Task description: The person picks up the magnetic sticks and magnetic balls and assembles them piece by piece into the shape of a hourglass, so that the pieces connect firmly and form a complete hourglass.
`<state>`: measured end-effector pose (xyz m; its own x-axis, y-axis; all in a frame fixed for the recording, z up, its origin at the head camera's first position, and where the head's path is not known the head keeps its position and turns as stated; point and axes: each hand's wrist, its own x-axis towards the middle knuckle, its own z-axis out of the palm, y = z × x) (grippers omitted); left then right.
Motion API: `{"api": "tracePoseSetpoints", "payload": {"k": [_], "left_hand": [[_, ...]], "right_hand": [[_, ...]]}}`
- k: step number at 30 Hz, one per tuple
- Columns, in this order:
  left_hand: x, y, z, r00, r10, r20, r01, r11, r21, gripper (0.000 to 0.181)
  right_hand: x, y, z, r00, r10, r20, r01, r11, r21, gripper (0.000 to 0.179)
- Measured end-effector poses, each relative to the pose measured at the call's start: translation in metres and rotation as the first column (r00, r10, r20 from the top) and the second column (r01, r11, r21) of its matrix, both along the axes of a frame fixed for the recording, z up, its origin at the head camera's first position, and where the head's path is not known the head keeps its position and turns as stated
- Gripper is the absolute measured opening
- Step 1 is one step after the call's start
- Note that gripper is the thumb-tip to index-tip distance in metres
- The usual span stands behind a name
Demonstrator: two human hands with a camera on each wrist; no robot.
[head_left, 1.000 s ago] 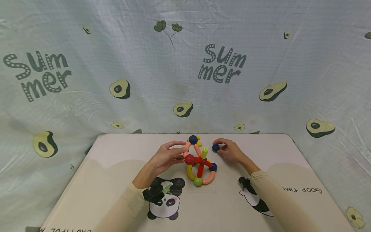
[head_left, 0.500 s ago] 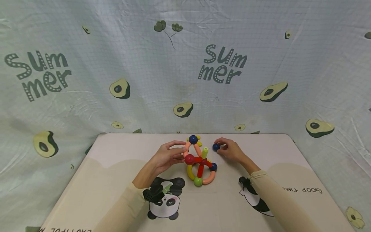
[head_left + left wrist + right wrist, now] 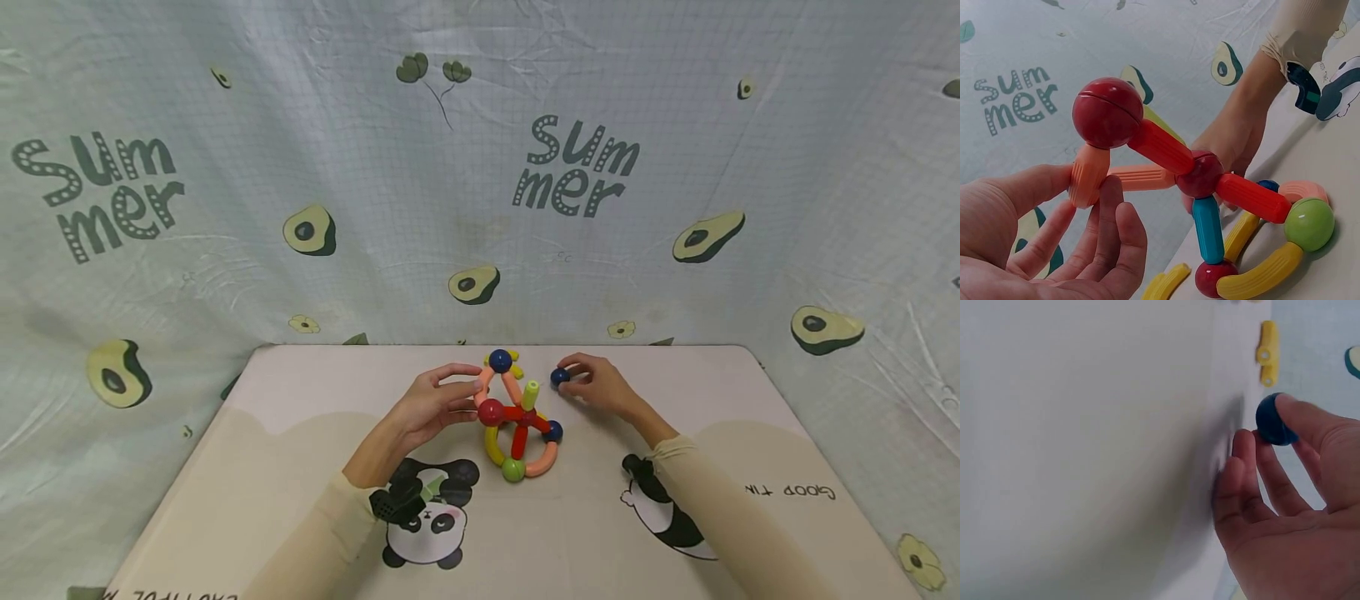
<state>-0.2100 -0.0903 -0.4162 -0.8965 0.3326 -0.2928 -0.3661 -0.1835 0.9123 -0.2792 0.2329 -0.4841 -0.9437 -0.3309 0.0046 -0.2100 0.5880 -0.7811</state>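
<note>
A model of magnetic sticks and balls stands at the table's middle, with a green ball at its near base. My left hand pinches an orange stick of it, just under a large red ball. Another blue ball tops the two orange sticks, and a light-green stick points up beside them. To the right of the model, my right hand holds a loose blue ball between thumb and fingers, apart from the model.
Yellow sticks lie on the table behind the model. The white table bears printed pandas and lettering. A cloth with avocado prints hangs beyond its far edge.
My right hand has shifted the loose blue ball slightly up and right in the head view. The left hand and the model stay practically still.
</note>
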Motion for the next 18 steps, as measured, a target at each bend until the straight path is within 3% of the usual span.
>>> {"api": "tracePoseSetpoints", "payload": {"k": [4, 7, 14, 18], "left_hand": [[0.001, 0.0, -0.001, 1.0, -0.002, -0.002, 0.002, 1.0, 0.001, 0.043], [0.002, 0.0, -0.001, 1.0, 0.001, -0.003, -0.001, 1.0, -0.002, 0.043], [0.003, -0.002, -0.001, 1.0, 0.001, -0.01, -0.001, 1.0, -0.014, 0.045], [0.003, -0.002, -0.003, 1.0, -0.001, -0.008, 0.001, 1.0, -0.018, 0.045]], "right_hand": [[0.001, 0.004, 0.009, 0.997, 0.008, 0.077, -0.002, 0.997, -0.072, 0.037], [0.004, 0.006, 0.022, 0.996, 0.02, 0.091, -0.011, 0.995, -0.104, 0.04], [0.018, 0.006, 0.058, 0.997, 0.068, 0.029, -0.063, 0.987, -0.146, 0.043], [0.025, 0.006, 0.07, 0.996, 0.087, 0.01, -0.084, 0.982, -0.171, 0.04]]}}
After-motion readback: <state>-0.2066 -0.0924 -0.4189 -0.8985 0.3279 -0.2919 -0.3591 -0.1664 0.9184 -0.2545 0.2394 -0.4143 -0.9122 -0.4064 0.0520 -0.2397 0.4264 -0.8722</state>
